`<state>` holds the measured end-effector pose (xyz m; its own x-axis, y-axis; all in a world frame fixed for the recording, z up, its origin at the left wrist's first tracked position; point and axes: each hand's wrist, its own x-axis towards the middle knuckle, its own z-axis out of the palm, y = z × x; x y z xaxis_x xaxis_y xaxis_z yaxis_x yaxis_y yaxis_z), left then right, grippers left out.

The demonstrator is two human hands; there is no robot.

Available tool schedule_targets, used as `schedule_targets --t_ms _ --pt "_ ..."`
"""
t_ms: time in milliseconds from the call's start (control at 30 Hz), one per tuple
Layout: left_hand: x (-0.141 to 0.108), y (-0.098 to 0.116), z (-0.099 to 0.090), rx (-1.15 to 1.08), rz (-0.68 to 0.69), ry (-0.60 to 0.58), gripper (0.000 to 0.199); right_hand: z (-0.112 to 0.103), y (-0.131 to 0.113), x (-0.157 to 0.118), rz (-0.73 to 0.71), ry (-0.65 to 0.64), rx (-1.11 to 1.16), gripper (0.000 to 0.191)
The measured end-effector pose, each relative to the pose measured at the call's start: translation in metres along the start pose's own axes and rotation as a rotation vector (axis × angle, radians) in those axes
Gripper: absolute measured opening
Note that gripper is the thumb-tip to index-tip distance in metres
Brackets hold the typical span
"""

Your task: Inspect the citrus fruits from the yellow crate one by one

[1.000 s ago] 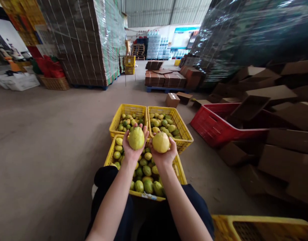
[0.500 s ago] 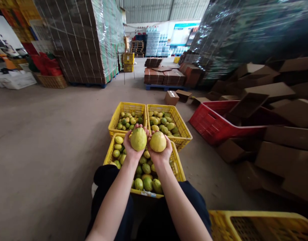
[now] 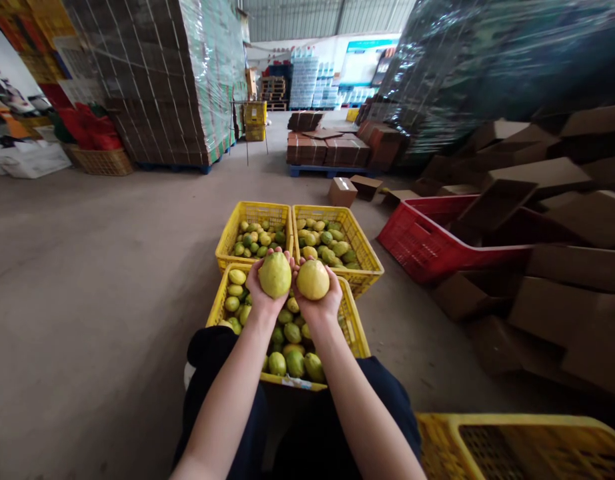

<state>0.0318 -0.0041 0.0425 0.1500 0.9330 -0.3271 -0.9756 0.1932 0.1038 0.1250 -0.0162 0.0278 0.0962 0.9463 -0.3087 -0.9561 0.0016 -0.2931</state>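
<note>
My left hand [image 3: 265, 299] is palm up and cupped round a yellow-green fruit [image 3: 275, 275]. Beside it my right hand [image 3: 323, 304] cradles a paler yellow fruit [image 3: 313, 280], also palm up. Both hands are close together above the near yellow crate [image 3: 358, 333], which holds several green and yellow fruits [image 3: 292, 333]. Beyond them stand the far left yellow crate [image 3: 228, 235] and the far right yellow crate [image 3: 368, 257], side by side, each with more such fruit inside. My hands hide part of the near crate.
To the right are a red crate [image 3: 405, 241] and a heap of cardboard boxes [image 3: 552, 293]. Another yellow crate [image 3: 452, 423] is at the lower right. Flattened cartons [image 3: 307, 151] rest on a blue pallet ahead; a wrapped stack [image 3: 152, 87] stands at the left.
Both hands still hold the same fruits. They sit very slightly higher and further left in the picture, and the whole view has shifted slightly.
</note>
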Motion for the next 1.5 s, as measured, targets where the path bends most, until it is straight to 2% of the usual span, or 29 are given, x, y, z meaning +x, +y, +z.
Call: schedule_targets --t_ms 300,667,767,933,1067,1233,1400,1500 --pt "0.003 0.001 -0.006 0.032 -0.001 -0.056 0.024 -0.012 0.0 0.01 0.013 -0.074 0.011 0.024" --pt "0.007 -0.001 -0.012 0.121 0.04 -0.149 0.018 -0.019 0.004 0.015 0.012 -0.04 0.018 0.019" --pt "0.009 -0.002 -0.012 0.098 0.038 -0.12 0.019 -0.018 0.005 0.014 -0.023 -0.006 -0.008 0.02" --pt "0.012 -0.005 -0.011 0.027 0.08 -0.008 0.023 -0.013 0.011 0.009 -0.169 0.047 -0.09 0.02" --pt "0.012 -0.005 -0.011 0.016 0.09 0.015 0.026 -0.016 0.012 0.012 -0.095 0.04 -0.076 0.017" --pt "0.008 -0.004 -0.012 0.054 0.032 -0.054 0.025 -0.022 0.007 0.018 0.003 0.083 0.024 0.022" --pt "0.004 -0.005 -0.013 0.146 0.056 -0.151 0.022 -0.024 0.004 0.019 -0.002 0.021 0.001 0.024" --pt "0.002 -0.007 -0.013 0.231 0.055 -0.218 0.02 -0.019 0.003 0.015 -0.009 0.078 0.028 0.02"
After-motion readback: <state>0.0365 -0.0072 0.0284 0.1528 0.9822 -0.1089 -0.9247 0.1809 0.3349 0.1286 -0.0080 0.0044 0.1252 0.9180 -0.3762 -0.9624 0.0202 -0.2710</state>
